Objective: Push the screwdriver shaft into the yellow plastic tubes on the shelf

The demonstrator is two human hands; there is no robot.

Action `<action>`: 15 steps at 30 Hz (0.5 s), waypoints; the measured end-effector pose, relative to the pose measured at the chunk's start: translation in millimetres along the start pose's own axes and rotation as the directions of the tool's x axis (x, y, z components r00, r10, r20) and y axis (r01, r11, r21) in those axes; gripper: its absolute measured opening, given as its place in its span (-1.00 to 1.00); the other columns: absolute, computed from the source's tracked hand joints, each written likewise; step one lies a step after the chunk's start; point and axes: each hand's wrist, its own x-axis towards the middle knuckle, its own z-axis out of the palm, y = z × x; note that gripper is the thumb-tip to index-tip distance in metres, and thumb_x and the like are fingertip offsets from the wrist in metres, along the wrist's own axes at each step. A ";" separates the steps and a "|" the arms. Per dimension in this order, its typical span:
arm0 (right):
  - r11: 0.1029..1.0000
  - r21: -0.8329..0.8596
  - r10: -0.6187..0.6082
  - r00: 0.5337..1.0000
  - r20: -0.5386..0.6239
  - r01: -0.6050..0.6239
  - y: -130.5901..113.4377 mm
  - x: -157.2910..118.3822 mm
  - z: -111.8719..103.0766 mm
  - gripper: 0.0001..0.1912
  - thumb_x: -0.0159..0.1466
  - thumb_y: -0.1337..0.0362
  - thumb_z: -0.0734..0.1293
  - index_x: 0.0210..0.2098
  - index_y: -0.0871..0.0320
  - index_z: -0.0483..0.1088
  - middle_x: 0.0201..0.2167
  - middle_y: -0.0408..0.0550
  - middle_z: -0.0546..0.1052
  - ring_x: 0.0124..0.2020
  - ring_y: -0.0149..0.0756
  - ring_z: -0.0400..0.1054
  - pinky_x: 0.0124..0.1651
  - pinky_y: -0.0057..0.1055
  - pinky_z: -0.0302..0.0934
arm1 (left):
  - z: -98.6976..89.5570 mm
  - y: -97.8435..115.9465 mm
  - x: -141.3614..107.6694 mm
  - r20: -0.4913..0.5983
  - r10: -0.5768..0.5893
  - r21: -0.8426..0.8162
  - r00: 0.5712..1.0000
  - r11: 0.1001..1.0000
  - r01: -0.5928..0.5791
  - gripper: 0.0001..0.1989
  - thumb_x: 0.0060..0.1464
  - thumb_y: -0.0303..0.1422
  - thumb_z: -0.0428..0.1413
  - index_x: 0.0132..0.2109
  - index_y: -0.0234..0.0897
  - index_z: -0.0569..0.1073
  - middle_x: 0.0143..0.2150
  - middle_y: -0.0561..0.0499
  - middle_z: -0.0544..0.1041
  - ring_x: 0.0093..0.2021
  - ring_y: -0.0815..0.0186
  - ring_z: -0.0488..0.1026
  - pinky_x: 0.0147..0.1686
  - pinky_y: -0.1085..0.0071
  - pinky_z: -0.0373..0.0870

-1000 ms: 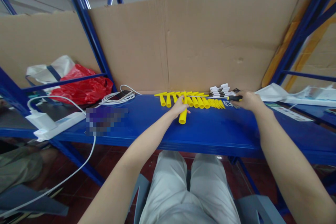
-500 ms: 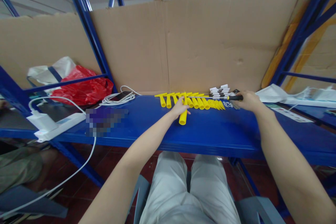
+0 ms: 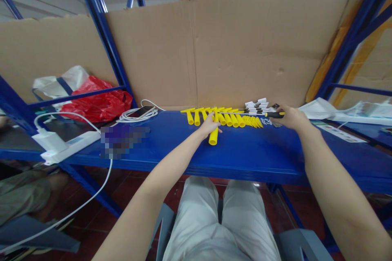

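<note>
My left hand (image 3: 210,125) is closed around a yellow tube-shaped handle (image 3: 213,138), whose open round end points toward me. In my right hand (image 3: 289,117) is a screwdriver (image 3: 272,114) with a black and yellow grip. Its long metal shaft lies level and reaches left to the far end of the held yellow handle; the exact contact of the tip is too small to tell. Behind my left hand, several more yellow handles (image 3: 190,119) lie in a row on the blue shelf. Small yellow pieces (image 3: 253,122) sit to their right.
White and black parts (image 3: 256,106) are stacked by the cardboard wall (image 3: 245,49). Left on the blue shelf (image 3: 171,147) are a coiled white cable (image 3: 131,117), a phone (image 3: 142,111) and a power strip (image 3: 73,147). A red bag (image 3: 94,100) lies behind. Another person's leg (image 3: 24,195) shows at left.
My right hand has shifted slightly on the screwdriver's grip, and more of the grip's yellow shows. My left hand and the yellow handle stay in place.
</note>
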 end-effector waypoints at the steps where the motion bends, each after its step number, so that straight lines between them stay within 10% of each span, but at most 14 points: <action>1: 1.000 0.001 -0.014 1.000 -0.008 0.014 -0.3 0.0 -0.6 -0.61 0.13 0.03 0.39 -0.11 0.08 0.52 -0.27 0.15 0.61 -0.18 0.16 0.49 -0.26 -0.15 0.29 | 0.2 -0.1 0.2 -0.001 0.002 0.000 1.000 1.000 -0.002 -0.14 0.16 -0.62 0.06 0.50 -0.17 -0.09 0.16 -0.22 0.49 -0.47 0.44 0.56 -0.54 0.57 0.46; 15: 1.000 -0.030 0.002 1.000 0.002 -0.002 3.2 2.1 1.8 -0.66 0.09 0.06 0.41 -0.19 0.07 0.49 -0.29 0.12 0.60 -0.23 0.07 0.48 -0.29 -0.20 0.28 | 1.0 1.1 -1.6 -0.002 -0.016 0.013 1.000 1.000 0.016 -0.19 0.18 -0.60 0.07 0.49 -0.18 -0.03 0.15 -0.22 0.49 -0.44 0.43 0.57 -0.56 0.58 0.45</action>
